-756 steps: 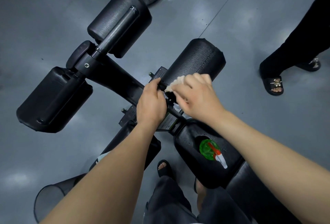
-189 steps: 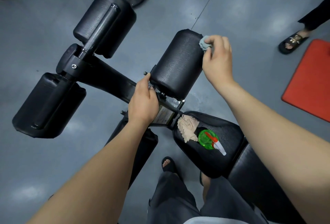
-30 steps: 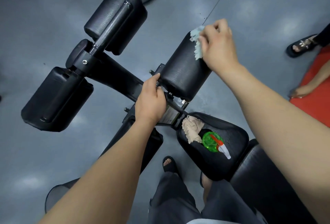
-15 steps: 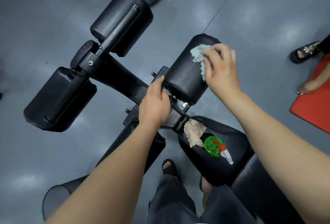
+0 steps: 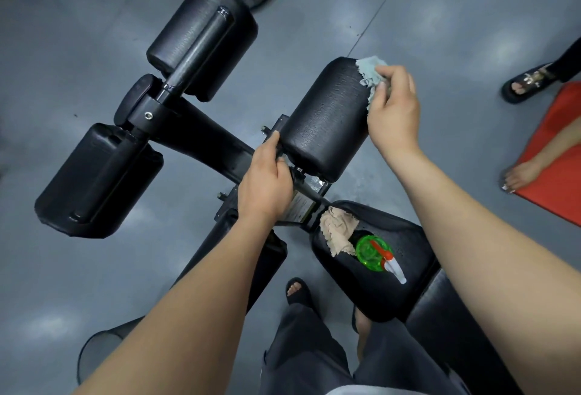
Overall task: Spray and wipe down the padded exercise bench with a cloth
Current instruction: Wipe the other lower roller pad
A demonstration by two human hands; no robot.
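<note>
Right hand (image 5: 393, 108) wipes the pad (image 5: 323, 118); left hand (image 5: 265, 184) grips the bar (image 5: 306, 191).
The right hand's fingers pinch a blue cloth (image 5: 371, 75) against the pad's far right edge. The left hand is curled round the bar at the pad's near end. A tan cloth (image 5: 338, 231) and a green spray bottle (image 5: 374, 251) sit just beside each other on the seat (image 5: 405, 234).

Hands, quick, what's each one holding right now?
Left hand: grips the black frame bar beside the roller pad.
Right hand: pinches the pale blue cloth against that pad.
</note>
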